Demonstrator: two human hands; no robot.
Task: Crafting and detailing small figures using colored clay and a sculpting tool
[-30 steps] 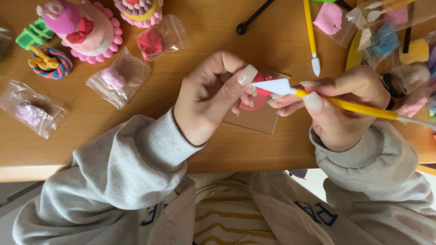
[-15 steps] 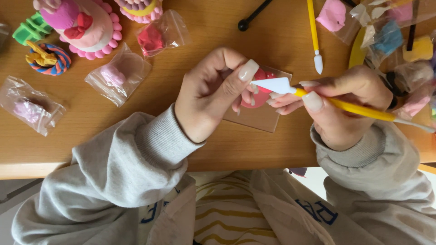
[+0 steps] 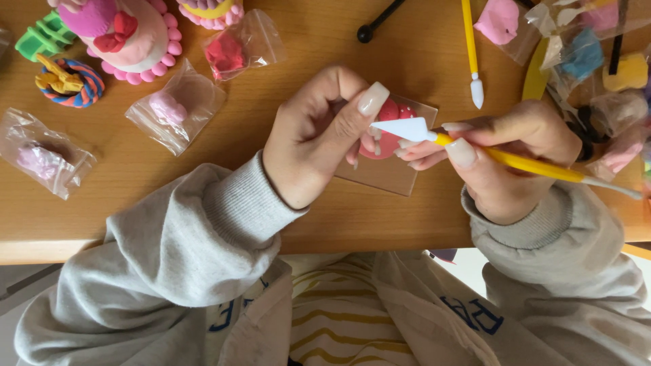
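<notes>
My left hand (image 3: 319,135) curls around a small red clay piece (image 3: 388,112) and holds it just above a clear plastic sheet (image 3: 383,173) on the wooden table (image 3: 285,210). Most of the clay is hidden behind my thumb and fingers. My right hand (image 3: 505,159) grips a yellow modelling tool (image 3: 529,165) like a pen. Its white wedge-shaped tip (image 3: 403,129) rests against the red clay, right under my left thumbnail.
Clay cake models (image 3: 125,30) and a blue-orange coil figure (image 3: 68,81) stand at the back left. Clear bags of pink clay (image 3: 173,108), red clay (image 3: 230,51) and pale pink clay (image 3: 41,159) lie around. A second yellow tool (image 3: 471,47) and more clay bags (image 3: 583,54) sit at the right.
The white tip has shifted slightly against the red clay and my left thumb has pressed closer over it. Both hands stay in place.
</notes>
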